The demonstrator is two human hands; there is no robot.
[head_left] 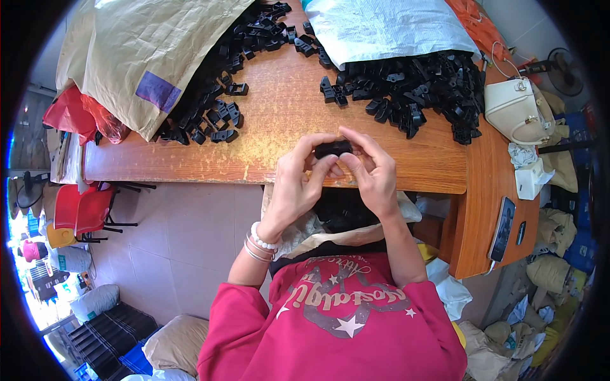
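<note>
Spanning 9 to 3 o'clock ahead of the person: wooden table. Red shirt, 6 o'clock: pale decorative lettering, stars. Brown paper sack, 10 to 11 o'clock: purple patch, no writing made out. Black-part heaps at 11 and 1 o'clock, beyond the hands. Left hand and right hand narrowed, fingertips pinching one black part. It lies between them, neither clearly nearer; long axis roughly 9-to-3 o'clock.

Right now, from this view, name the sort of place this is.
Probably a small workshop: black parts lie heaped on a wooden table by a white sack and a brown bag.
</note>
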